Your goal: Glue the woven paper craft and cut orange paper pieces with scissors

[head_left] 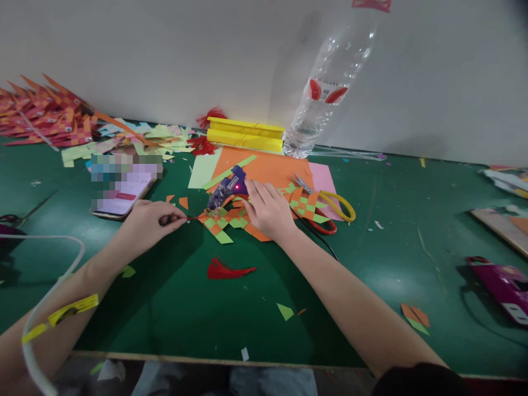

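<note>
My left hand (154, 224) is pinched on a thin red cord (193, 219) that reaches the tip of a woven orange and green paper piece (214, 224). My right hand (270, 212) holds a purple-blue hot glue gun (231, 186) at its rear, a red light glowing on its side. The gun's clouded nozzle end points down and left, just over the woven paper. Part of the gun's handle is hidden by my fingers. Nearer to me on the green table (177, 319) lies a loose red tassel (229, 268).
Scissors (338, 204) with yellow and red handles lie right of my hand by another woven piece. A phone (127, 190) sits left. Behind are a water bottle (325, 93), yellow folded paper (245, 135) and red woven pieces (49, 115). A white cable (78, 247) crosses my left forearm.
</note>
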{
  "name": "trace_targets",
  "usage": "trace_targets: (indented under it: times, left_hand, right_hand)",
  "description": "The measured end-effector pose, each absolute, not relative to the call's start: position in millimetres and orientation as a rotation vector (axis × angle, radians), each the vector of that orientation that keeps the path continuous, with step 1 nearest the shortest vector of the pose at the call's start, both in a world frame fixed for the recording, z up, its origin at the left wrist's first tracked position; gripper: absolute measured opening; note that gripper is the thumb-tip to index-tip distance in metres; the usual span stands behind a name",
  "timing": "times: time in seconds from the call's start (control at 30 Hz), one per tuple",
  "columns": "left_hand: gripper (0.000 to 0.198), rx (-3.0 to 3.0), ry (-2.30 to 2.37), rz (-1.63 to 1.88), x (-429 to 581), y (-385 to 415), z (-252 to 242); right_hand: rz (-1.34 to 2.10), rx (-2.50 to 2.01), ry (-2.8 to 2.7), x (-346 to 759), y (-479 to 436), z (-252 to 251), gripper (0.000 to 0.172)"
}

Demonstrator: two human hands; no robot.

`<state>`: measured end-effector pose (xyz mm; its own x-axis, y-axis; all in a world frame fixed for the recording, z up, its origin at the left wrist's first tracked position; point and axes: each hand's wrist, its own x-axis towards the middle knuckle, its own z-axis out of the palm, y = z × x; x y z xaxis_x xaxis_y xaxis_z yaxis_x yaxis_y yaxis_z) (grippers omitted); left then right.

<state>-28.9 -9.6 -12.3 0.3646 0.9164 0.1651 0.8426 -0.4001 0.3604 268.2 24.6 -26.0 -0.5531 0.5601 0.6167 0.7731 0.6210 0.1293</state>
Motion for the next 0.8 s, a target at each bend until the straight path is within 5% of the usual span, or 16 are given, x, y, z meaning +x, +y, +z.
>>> trace_targets:
  times: [0.8]
  left_hand:
    - [0.028, 2.428, 1.577, 0.511, -27.5, -10.5, -11.0]
  right_hand:
    - [-0.518, -1.011, -2.311, 267.3, 25.4, -27.0, 0.049]
